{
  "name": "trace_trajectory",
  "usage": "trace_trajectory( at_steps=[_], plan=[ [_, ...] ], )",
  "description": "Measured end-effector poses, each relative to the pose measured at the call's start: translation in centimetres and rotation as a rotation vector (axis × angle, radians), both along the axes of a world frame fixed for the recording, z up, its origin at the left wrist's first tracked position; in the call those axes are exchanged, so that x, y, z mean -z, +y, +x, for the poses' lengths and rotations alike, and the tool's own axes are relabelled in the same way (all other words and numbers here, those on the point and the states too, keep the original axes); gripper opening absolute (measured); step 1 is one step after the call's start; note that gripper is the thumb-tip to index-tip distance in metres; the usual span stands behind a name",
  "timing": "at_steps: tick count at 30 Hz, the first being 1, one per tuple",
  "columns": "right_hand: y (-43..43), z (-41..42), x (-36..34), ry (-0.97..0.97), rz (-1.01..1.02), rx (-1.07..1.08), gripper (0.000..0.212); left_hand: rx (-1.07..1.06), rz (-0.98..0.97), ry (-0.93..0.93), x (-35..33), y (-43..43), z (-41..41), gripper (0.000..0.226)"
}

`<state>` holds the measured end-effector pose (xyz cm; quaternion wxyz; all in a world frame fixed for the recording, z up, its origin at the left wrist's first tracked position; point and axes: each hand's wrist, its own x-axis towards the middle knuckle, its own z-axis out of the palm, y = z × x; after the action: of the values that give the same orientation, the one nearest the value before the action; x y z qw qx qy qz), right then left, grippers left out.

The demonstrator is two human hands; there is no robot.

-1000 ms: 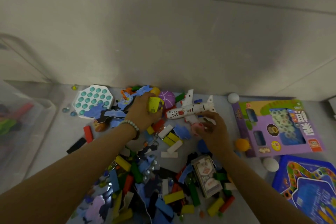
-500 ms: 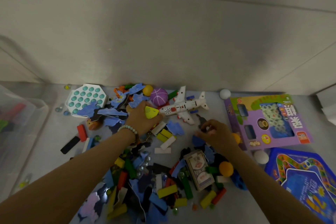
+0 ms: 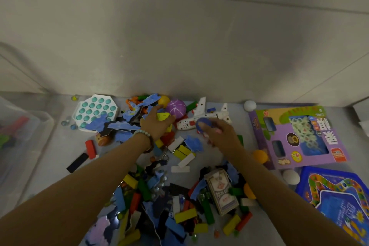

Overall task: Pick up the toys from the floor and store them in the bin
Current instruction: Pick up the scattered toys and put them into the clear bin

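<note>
Gripping a yellow plastic wedge [image 3: 163, 116] with left hand [image 3: 156, 127], pinching a blue rounded piece [image 3: 202, 123] with right hand [image 3: 219, 136]. Seemingly barely begun: coloured blocks [image 3: 185, 215] heaped on grey floor [image 3: 65, 146], clear plastic bin [image 3: 46, 115] at far left nearly empty.

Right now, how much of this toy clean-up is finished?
Barely begun. A few coloured things show blurrily inside the clear bin. In hand: the left hand grips a yellow toy, the right hand pinches a blue piece. Left on the floor: the block pile, toy plane, bubble pop toy, purple ball, card box, purple game box.
</note>
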<state>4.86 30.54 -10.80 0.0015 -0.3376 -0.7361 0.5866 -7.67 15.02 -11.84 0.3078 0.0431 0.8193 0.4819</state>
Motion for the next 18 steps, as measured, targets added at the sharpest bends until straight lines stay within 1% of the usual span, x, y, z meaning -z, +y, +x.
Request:
trace_trajectory(
  at_steps=[2,4,6,9,13,15,18],
  plan=[
    [-0.7,-2.1,-0.5,0.081,-0.095,0.057,0.021,-0.006,0.035,-0.072,0.3,-0.1,-0.5,0.058],
    [-1.2,-4.0,-0.6,0.081,-0.153,0.086,0.028,-0.009,0.055,-0.134,0.6,-0.1,-0.9,0.057],
    [-1.7,-5.3,-0.4,0.048,-0.165,0.100,0.035,-0.010,0.075,-0.180,0.7,-0.2,-1.2,0.056],
    [-1.9,-6.3,0.2,0.003,-0.152,0.107,0.037,0.014,0.098,-0.230,1.0,-0.2,-1.6,0.056],
    [-2.3,-6.9,0.5,-0.037,-0.129,0.091,0.043,-0.023,0.162,-0.373,0.4,0.1,-1.7,0.053],
    [-2.4,-7.0,0.1,-0.048,-0.141,0.107,0.042,-0.046,0.204,-0.383,0.1,0.1,-1.6,0.051],
    [-2.4,-6.7,-0.6,-0.041,-0.195,0.130,0.040,-0.099,0.257,-0.304,-0.7,-0.2,-1.6,0.045]
  ],
)
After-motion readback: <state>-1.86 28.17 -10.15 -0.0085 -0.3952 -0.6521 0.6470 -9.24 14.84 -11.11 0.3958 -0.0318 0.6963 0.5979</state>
